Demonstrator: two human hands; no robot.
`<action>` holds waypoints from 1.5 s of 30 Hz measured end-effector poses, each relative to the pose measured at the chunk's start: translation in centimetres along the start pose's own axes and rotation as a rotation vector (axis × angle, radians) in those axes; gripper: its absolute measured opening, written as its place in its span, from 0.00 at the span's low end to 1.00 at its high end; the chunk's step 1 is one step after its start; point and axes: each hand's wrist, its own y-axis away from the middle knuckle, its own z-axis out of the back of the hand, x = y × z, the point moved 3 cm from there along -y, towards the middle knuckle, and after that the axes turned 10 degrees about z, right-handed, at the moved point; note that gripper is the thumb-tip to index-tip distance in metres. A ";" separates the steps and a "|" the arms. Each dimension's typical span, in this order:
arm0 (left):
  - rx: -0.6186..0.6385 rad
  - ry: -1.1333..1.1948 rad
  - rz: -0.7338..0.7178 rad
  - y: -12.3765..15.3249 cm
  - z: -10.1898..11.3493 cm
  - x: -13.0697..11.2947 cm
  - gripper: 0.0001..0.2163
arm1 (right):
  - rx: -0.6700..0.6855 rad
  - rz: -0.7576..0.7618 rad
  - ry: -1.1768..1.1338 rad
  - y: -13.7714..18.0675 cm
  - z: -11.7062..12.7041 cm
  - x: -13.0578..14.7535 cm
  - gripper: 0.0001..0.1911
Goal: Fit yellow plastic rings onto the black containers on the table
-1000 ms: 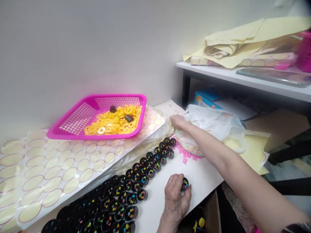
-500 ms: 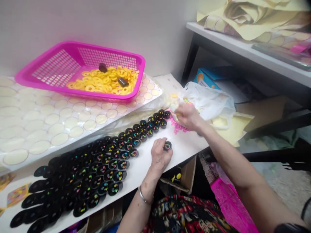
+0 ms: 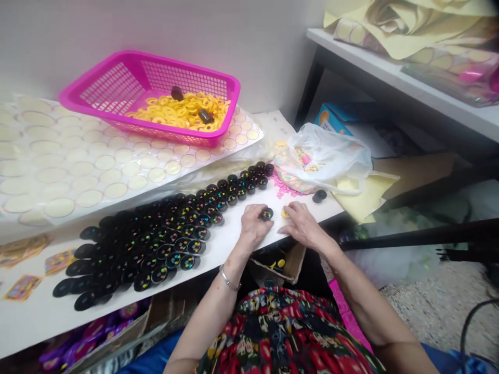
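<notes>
My left hand (image 3: 253, 226) is closed around a small black cup (image 3: 266, 213) with coloured bits inside, held upright over the white tabletop (image 3: 241, 234). Just to its right, my right hand (image 3: 304, 226) pinches a small yellow piece (image 3: 285, 213) between thumb and fingers; its exact shape is partly hidden. The two hands are close but apart. Left of them stand rows of similar black cups (image 3: 187, 261), many with coloured bits in them. Behind the right hand lie small pink pieces (image 3: 286, 188), and a lone black cup (image 3: 319, 196) sits near the edge.
A pink basket (image 3: 156, 127) of yellow rings (image 3: 171, 111) rests on sheets of round stickers (image 3: 89, 197). A clear plastic bag (image 3: 331, 153) with colourful bits lies at the back right. An open carton (image 3: 294, 265) sits below the table edge. A shelf (image 3: 374, 62) overhangs the right.
My right hand has come from beside the plastic bag toward my left hand, now showing a yellow piece. The lone black cup on the right has come into view. The camera view has shifted.
</notes>
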 end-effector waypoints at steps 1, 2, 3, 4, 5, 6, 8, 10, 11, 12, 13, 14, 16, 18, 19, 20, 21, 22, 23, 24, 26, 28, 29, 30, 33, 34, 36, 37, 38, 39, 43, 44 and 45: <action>0.007 0.005 -0.005 0.1 0.0 0.1 0.17 | -0.004 0.016 -0.038 0.2 0.0 -0.2 0.19; 0.010 0.010 -0.013 0.1 0.0 0.2 0.18 | -0.010 0.024 -0.060 0.2 0.0 -0.4 0.20; 0.010 0.013 -0.023 0.1 0.0 0.3 0.17 | -0.011 0.029 -0.065 0.2 -0.1 -0.6 0.21; 0.008 0.011 -0.034 0.2 0.0 0.3 0.17 | -0.004 0.036 -0.057 0.1 -0.2 -0.8 0.20; 0.007 0.006 -0.043 0.2 0.0 0.3 0.15 | 0.012 0.045 -0.037 -0.1 -0.4 -0.9 0.19; 0.008 0.000 -0.048 0.2 0.1 0.2 0.14 | 0.031 0.054 -0.008 -0.3 -0.5 -1.0 0.17; 0.015 -0.006 -0.046 0.1 0.2 0.0 0.12 | 0.069 0.063 0.053 -0.9 -0.7 -1.1 0.13; 0.026 -0.001 -0.035 0.1 0.2 -0.2 0.11 | 0.057 0.054 0.091 -1.4 -0.7 -1.2 0.12; 0.025 0.003 -0.033 0.2 0.3 -0.4 0.11 | 0.023 0.047 0.089 -1.6 -0.7 -1.2 0.12; 0.018 0.007 -0.037 0.2 0.3 -0.5 0.10 | -0.031 0.043 0.072 -1.8 -0.5 -1.1 0.13; 0.008 0.011 -0.046 0.2 0.3 -0.6 0.10 | -0.093 0.045 0.044 -2.0 -0.4 -0.9 0.13; -0.003 0.014 -0.058 0.2 0.3 -0.6 0.09 | -0.152 0.055 0.013 -2.2 -0.3 -0.6 0.14; -0.022 0.021 -0.074 0.2 0.3 -0.7 0.08 | -0.221 0.100 -0.035 -2.5 -0.1 0.1 0.14; -0.027 0.021 -0.074 0.2 0.2 -0.6 0.07 | -0.217 0.150 -0.050 -2.9 0.0 1.0 0.13; -0.028 0.020 -0.070 0.2 0.2 -0.6 0.06 | -0.201 0.164 -0.048 -3.1 0.0 1.3 0.12; -0.028 0.020 -0.067 0.2 0.1 -0.5 0.06 | -0.183 0.168 -0.044 -3.3 -0.1 1.6 0.12; -0.027 0.022 -0.067 0.2 0.1 -0.5 0.05 | -0.167 0.164 -0.037 -3.4 -0.1 1.8 0.11; -0.022 0.023 -0.069 0.2 0.1 -0.5 0.05 | -0.153 0.156 -0.032 -3.5 -0.1 1.9 0.11; -0.018 0.024 -0.071 0.2 0.0 -0.5 0.05 | -0.140 0.149 -0.028 -3.6 -0.1 1.9 0.11; -0.018 0.026 -0.071 0.2 0.0 -0.5 0.04 | -0.129 0.147 -0.025 -3.7 -0.1 2.0 0.11; -0.018 0.029 -0.073 0.2 0.0 -0.3 0.04 | -0.114 0.156 -0.023 -3.7 -0.1 2.1 0.11; -0.017 0.034 -0.079 0.1 -0.1 -0.2 0.04 | -0.108 0.173 -0.022 -3.8 0.0 2.3 0.11; -0.017 0.036 -0.083 0.1 -0.2 -0.1 0.05 | -0.107 0.177 -0.022 -3.8 0.0 2.4 0.11; -0.017 0.036 -0.087 0.1 -0.2 0.0 0.05 | -0.107 0.178 -0.024 -3.8 0.0 2.4 0.11; -0.017 0.023 -0.092 0.1 -0.3 0.0 0.06 | -0.124 0.189 -0.053 -3.8 -0.1 2.6 0.11; -0.017 0.018 -0.094 0.1 -0.2 -0.1 0.05 | -0.151 0.193 -0.079 -3.8 -0.1 2.5 0.11; -0.023 0.011 -0.099 0.1 -0.1 -0.3 0.04 | -0.265 0.173 -0.142 -3.7 0.1 2.1 0.10; -0.029 0.010 -0.101 0.1 0.0 -0.4 0.04 | -0.338 0.143 -0.167 -3.5 0.1 1.7 0.10; -0.032 0.010 -0.102 0.1 0.1 -0.5 0.05 | -0.403 0.101 -0.180 -3.3 0.1 1.2 0.10; -0.032 0.010 -0.103 0.1 0.2 -0.6 0.05 | -0.449 0.050 -0.180 -3.0 0.1 0.6 0.09; -0.022 -0.006 -0.077 0.0 0.4 -0.6 0.08 | -0.382 -0.137 -0.099 -1.6 -0.9 -1.5 0.06; -0.023 -0.009 -0.071 0.0 0.5 -0.6 0.09 | -0.341 -0.160 -0.075 -1.3 -1.2 -1.8 0.06; -0.025 -0.010 -0.068 -0.1 0.5 -0.6 0.09 | -0.307 -0.171 -0.059 -1.0 -1.5 -2.1 0.07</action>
